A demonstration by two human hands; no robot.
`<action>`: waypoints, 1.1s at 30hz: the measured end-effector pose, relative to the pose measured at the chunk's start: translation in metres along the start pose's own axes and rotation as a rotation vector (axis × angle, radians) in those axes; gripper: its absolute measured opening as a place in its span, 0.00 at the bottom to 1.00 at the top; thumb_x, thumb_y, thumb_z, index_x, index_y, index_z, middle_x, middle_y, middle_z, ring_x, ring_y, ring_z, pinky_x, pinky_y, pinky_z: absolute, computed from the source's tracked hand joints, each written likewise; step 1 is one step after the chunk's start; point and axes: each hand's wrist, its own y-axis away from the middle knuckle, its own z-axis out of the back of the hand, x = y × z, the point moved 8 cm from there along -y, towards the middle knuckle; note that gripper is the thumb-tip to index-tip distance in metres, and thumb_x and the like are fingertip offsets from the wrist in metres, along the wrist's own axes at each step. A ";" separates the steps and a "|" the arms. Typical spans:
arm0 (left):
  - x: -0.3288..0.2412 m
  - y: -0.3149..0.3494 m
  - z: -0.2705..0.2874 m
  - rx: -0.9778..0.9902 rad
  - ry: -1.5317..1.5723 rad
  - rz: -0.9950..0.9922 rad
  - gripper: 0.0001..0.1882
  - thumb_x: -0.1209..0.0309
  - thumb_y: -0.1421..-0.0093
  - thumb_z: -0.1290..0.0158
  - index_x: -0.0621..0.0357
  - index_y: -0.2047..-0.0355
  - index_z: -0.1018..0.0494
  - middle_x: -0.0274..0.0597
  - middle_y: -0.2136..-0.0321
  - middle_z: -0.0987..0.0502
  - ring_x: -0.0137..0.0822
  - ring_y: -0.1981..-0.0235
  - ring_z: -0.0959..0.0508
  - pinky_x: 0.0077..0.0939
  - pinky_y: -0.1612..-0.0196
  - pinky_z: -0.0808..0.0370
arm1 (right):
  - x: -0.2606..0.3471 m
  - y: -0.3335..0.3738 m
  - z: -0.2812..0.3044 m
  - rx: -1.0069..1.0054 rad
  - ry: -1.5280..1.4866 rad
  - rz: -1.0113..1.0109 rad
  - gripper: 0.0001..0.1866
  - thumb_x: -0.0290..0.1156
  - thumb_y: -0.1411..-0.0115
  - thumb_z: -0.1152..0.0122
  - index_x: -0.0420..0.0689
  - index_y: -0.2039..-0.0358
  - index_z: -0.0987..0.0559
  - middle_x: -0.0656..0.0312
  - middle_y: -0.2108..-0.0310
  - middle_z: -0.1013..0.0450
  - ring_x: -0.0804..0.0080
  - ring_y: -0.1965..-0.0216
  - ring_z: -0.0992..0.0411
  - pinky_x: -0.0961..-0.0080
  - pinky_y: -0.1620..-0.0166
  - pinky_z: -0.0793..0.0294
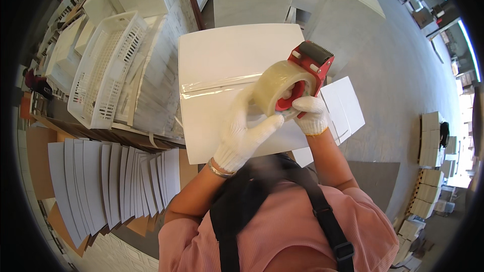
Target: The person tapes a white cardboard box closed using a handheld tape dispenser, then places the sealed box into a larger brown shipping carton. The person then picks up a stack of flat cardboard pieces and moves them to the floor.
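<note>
Currently, per my remote feed, item under insp. is a tape disp. (321, 76) w/ a roll of clear tape (275, 83), held in the air over the R edge of the white carton (237, 53), toward its far R corner; not set down.

Grip: gloved R hand (311, 114) is wrapped round the disp. at its near end, thumb laid along the side; I rate that hold firm. Gloved L hand (244, 136) has its thumb by the roll's lower rim; its fingers blur behind the roll, so I can't tell if it bears on it.

Handling (my est.): moderate wt., mostly in the roll; frame stiff, not fragile. Tape's outer face prob. slick, free end tacky; glove knit may snag. Rec. hold: near end, fingers kept off the dark toothed bar (315, 52) at the far end.

Appearance: frame red w/ white studs; roll thick, pale yellowish, red hub. A glossy, slightly wrinkled tape strip (222, 85) crosses the carton from its L edge.
</note>
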 end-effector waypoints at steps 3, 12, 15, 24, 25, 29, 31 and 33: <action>0.002 0.002 0.007 -0.002 0.017 0.010 0.38 0.60 0.45 0.32 0.66 0.39 0.33 0.52 0.47 0.25 0.44 0.45 0.24 0.38 0.42 0.29 | 0.000 0.000 -0.008 0.067 0.060 0.045 0.33 0.19 0.62 0.40 0.40 0.48 0.28 0.59 0.64 0.29 0.66 0.61 0.31 0.71 0.57 0.29; -0.003 0.008 0.030 -0.031 0.035 0.021 0.34 0.67 0.45 0.33 0.68 0.41 0.32 0.47 0.50 0.23 0.36 0.49 0.23 0.33 0.42 0.29 | -0.009 0.011 -0.031 0.029 0.065 0.002 0.35 0.18 0.56 0.37 0.40 0.42 0.29 0.57 0.53 0.25 0.64 0.50 0.26 0.67 0.47 0.24; -0.010 0.009 0.035 -0.047 -0.036 -0.016 0.34 0.64 0.47 0.32 0.64 0.43 0.29 0.47 0.53 0.23 0.38 0.52 0.22 0.34 0.47 0.25 | -0.026 0.017 -0.023 -0.050 0.009 -0.121 0.37 0.16 0.54 0.37 0.40 0.39 0.31 0.58 0.50 0.25 0.62 0.47 0.26 0.64 0.46 0.23; -0.039 0.008 0.037 -0.064 -0.297 -0.274 0.33 0.65 0.52 0.29 0.65 0.47 0.26 0.49 0.58 0.21 0.43 0.56 0.20 0.34 0.51 0.23 | -0.042 0.019 -0.017 -0.067 0.037 -0.104 0.37 0.18 0.51 0.34 0.41 0.38 0.32 0.60 0.48 0.26 0.66 0.46 0.26 0.65 0.44 0.25; -0.041 0.008 0.037 -0.062 -0.334 -0.296 0.34 0.66 0.53 0.29 0.67 0.46 0.27 0.48 0.57 0.21 0.41 0.56 0.19 0.33 0.51 0.24 | -0.044 0.019 -0.015 -0.075 0.036 -0.115 0.37 0.18 0.51 0.34 0.41 0.38 0.32 0.60 0.49 0.25 0.66 0.47 0.26 0.65 0.44 0.25; -0.040 0.007 0.035 -0.072 -0.391 -0.344 0.35 0.66 0.54 0.28 0.67 0.47 0.26 0.49 0.57 0.21 0.43 0.57 0.19 0.33 0.52 0.23 | -0.052 0.021 -0.008 -0.125 -0.006 -0.154 0.36 0.20 0.50 0.32 0.41 0.38 0.31 0.61 0.49 0.25 0.66 0.47 0.26 0.66 0.43 0.26; -0.034 0.007 0.034 -0.063 -0.379 -0.343 0.35 0.66 0.55 0.27 0.67 0.48 0.26 0.49 0.57 0.21 0.43 0.58 0.19 0.33 0.53 0.22 | -0.053 0.022 -0.010 -0.126 -0.036 -0.162 0.36 0.20 0.49 0.33 0.41 0.38 0.31 0.60 0.48 0.25 0.65 0.47 0.26 0.66 0.43 0.26; -0.036 0.005 0.033 -0.059 -0.383 -0.357 0.36 0.65 0.55 0.26 0.67 0.48 0.26 0.50 0.57 0.21 0.42 0.57 0.19 0.33 0.53 0.22 | -0.052 0.022 -0.015 -0.096 -0.056 -0.159 0.35 0.21 0.49 0.33 0.41 0.38 0.31 0.60 0.48 0.25 0.65 0.46 0.26 0.66 0.42 0.26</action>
